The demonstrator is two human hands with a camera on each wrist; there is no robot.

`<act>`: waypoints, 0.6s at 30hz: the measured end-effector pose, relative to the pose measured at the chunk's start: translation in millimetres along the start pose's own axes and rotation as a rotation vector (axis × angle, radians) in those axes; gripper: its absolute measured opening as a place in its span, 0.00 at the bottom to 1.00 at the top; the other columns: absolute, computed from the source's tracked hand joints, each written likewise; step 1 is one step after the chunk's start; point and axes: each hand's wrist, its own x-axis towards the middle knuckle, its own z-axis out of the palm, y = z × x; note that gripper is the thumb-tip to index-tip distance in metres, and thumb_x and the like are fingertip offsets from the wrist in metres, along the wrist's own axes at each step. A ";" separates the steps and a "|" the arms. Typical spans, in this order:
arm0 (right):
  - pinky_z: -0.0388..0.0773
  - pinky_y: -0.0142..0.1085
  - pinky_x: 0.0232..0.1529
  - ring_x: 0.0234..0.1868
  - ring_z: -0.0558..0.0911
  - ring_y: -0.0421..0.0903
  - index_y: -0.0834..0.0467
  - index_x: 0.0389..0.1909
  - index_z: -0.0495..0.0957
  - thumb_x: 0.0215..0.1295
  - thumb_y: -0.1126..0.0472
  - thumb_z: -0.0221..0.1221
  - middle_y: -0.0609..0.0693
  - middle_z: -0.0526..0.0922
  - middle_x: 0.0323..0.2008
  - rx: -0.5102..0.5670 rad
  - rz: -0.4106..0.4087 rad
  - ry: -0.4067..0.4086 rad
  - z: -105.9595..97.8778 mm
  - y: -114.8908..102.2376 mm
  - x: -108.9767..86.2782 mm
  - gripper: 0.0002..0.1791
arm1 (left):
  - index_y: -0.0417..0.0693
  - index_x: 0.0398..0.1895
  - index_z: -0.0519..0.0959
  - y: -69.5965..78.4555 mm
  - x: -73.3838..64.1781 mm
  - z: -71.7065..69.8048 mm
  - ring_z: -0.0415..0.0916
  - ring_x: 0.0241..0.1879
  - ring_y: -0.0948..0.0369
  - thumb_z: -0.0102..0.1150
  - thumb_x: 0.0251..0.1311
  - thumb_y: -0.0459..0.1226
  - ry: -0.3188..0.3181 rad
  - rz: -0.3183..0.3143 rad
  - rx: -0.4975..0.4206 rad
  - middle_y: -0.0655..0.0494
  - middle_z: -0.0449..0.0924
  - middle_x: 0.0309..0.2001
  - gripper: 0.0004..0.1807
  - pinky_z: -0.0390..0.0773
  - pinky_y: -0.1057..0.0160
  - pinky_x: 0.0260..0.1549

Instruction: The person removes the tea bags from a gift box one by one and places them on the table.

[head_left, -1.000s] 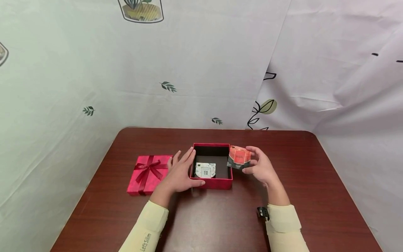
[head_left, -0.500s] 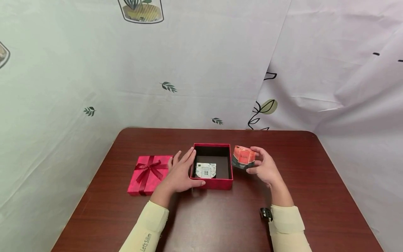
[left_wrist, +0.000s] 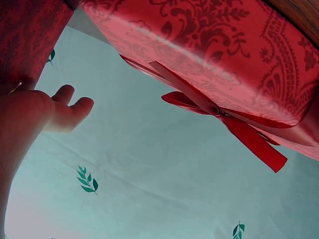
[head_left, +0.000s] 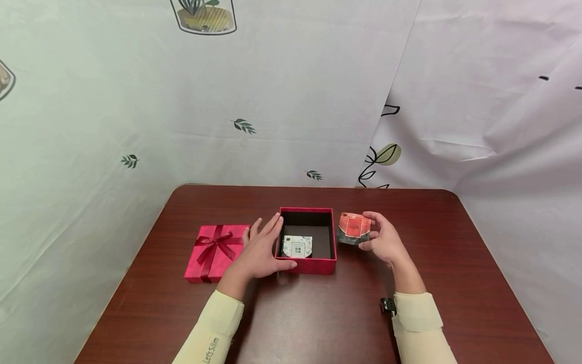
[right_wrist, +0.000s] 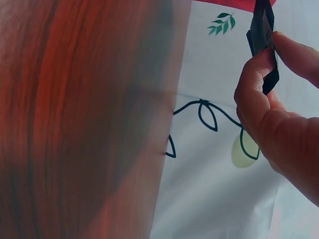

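Observation:
A red gift box (head_left: 313,266) with a dark inside stands uncovered on the table. My left hand (head_left: 260,256) rests against its left side, fingers straight along the left rim and thumb across the front wall. Inside, at the front left, lies a small white patterned carton (head_left: 297,246). Just right of the gift box, my right hand (head_left: 386,240) pinches a small orange-and-black carton (head_left: 353,227) between thumb and fingers, by its right side. The right wrist view shows this carton's dark edge (right_wrist: 262,37) between the fingers; its printed face is hidden there.
Left of the gift box lies its red patterned lid (head_left: 193,273), with a ribbon bow (head_left: 215,248) on top. Everything stands on a dark reddish wooden table (head_left: 300,323). Behind it hangs a pale cloth (head_left: 291,91) with leaf prints.
My right hand has moved right, away from the gift box, carrying the orange-and-black carton, and the carton's face has turned more level. The left hand, gift box and lid stay put.

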 end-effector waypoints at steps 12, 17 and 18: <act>0.83 0.39 0.39 0.45 0.79 0.56 0.63 0.73 0.58 0.47 0.88 0.62 0.64 0.65 0.64 -0.060 0.033 -0.034 -4.9 0.3 5.9 0.50 | 0.51 0.80 0.52 1.9 -1.0 -1.7 0.39 0.75 0.43 0.75 0.40 0.63 -0.013 -0.005 -0.017 0.60 0.46 0.79 0.65 0.36 0.34 0.65; 0.83 0.40 0.40 0.45 0.79 0.56 0.63 0.73 0.58 0.48 0.87 0.62 0.64 0.66 0.63 -0.108 0.037 -0.044 -6.1 2.7 10.1 0.49 | 0.52 0.81 0.51 1.1 0.2 -1.0 0.39 0.75 0.43 0.75 0.40 0.63 -0.011 -0.006 -0.015 0.61 0.46 0.79 0.66 0.37 0.33 0.66; 0.83 0.40 0.40 0.45 0.79 0.56 0.63 0.73 0.58 0.48 0.87 0.62 0.64 0.66 0.63 -0.113 0.037 -0.047 -6.3 3.7 11.0 0.49 | 0.52 0.81 0.51 1.0 0.3 -0.9 0.39 0.75 0.43 0.75 0.40 0.63 -0.011 -0.006 -0.016 0.61 0.46 0.79 0.66 0.36 0.34 0.66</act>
